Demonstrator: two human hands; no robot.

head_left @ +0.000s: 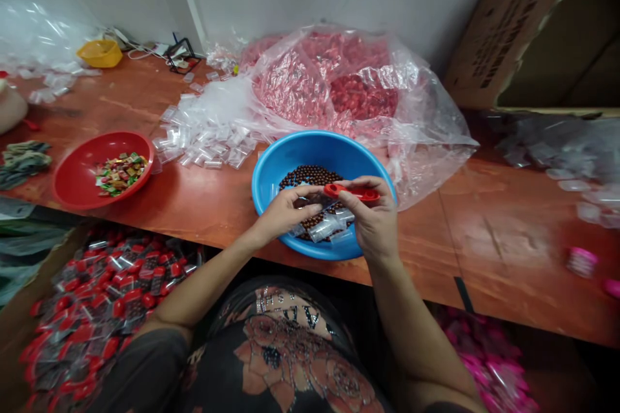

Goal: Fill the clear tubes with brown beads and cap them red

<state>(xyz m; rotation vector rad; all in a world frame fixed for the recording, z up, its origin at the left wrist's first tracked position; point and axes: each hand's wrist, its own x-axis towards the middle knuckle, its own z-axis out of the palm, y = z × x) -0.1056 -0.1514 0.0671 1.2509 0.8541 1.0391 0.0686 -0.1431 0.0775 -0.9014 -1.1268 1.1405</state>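
Over a blue bowl [264, 177] my two hands are close together. My right hand [375, 219] grips a red plastic piece [356, 193] between thumb and fingers. My left hand [285, 210] is pinched at the left end of that piece, around what looks like a clear plastic container, partly hidden by the fingers. Below the hands, the bowl holds brown round beads [310, 174] and several clear plastic containers [325, 227].
Behind the bowl lies a large clear bag of red pieces [300, 84], with loose clear containers [208, 142] beside it. A red bowl [68, 174] of small wrapped items stands left. Below the table's left edge, a carton [53, 258] holds red-capped containers.
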